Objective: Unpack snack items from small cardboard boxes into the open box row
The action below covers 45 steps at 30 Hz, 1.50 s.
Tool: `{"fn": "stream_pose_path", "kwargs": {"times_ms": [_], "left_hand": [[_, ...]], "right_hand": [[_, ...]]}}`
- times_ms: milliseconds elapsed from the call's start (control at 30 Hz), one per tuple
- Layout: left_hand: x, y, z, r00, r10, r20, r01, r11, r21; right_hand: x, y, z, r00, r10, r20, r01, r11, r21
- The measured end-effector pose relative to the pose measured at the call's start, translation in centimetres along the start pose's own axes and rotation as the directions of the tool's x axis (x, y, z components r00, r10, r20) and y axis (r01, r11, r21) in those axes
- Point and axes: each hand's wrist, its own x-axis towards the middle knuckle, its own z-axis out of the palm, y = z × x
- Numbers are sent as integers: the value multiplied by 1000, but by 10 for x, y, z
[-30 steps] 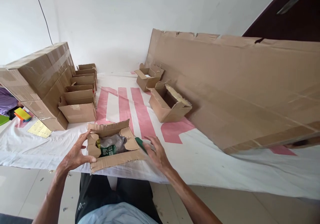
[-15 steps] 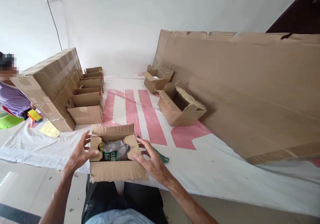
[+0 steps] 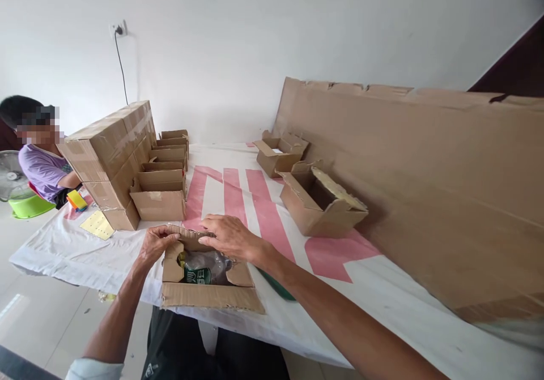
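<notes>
An open cardboard box lies at the table's front edge, its near flap folded outward and its two end flaps turned in. Clear plastic packets with green labels show inside it. My left hand pinches the left end of the box's far flap between thumb and fingers. On the same flap, farther right, my right hand has its fingers over the top edge and its thumb on the near side. Partly hidden under my right forearm is a dark green thing whose kind I cannot make out.
Stacked taped cartons stand at left, beside a row of open boxes. Two more open boxes, one nearer and one farther, sit by a large leaning cardboard sheet. A person is behind the stack at far left.
Both hands have moved from the box's two ends to its far flap, which now stands more upright. The camera view has shifted, showing more of the person at left.
</notes>
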Motion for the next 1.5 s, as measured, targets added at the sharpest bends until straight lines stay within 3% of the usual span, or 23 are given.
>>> {"fn": "stream_pose_path", "kwargs": {"times_ms": [133, 467, 700, 867, 933, 1100, 1233, 1333, 1433, 1500], "left_hand": [[11, 9, -6, 999, -9, 50, 2, 991, 133], [42, 33, -13, 964, -75, 254, 17, 974, 226], [41, 32, -1, 968, 177, 180, -225, 927, 299], [35, 41, 4, 910, 342, 235, -414, 758, 503], [36, 42, 4, 923, 300, 241, -383, 775, 503], [47, 33, 5, 986, 107, 124, -145, 922, 358], [53, 31, 9, 998, 16, 65, -37, 943, 330], [53, 36, 13, 999, 12, 52, -31, 920, 391], [51, 39, 18, 995, 95, 38, -102, 860, 500], [49, 39, 20, 984, 175, 39, -167, 815, 555]], "right_hand": [[24, -9, -1, 993, 21, 112, -25, 999, 30], [37, -3, 9, 994, -14, 104, 0, 990, 141], [43, 1, 13, 997, 6, 81, -20, 986, 168], [48, 9, 19, 996, 28, 83, -45, 978, 205], [48, 12, 20, 996, 35, 88, -54, 974, 221], [45, 17, 22, 996, 27, 82, -46, 969, 243], [43, 18, 23, 997, 25, 70, -38, 978, 207], [44, 18, 24, 997, 42, 66, -52, 984, 167], [41, 14, 22, 995, 76, 61, -83, 989, 122], [31, 8, 20, 997, 64, -33, -61, 995, 82]]}}
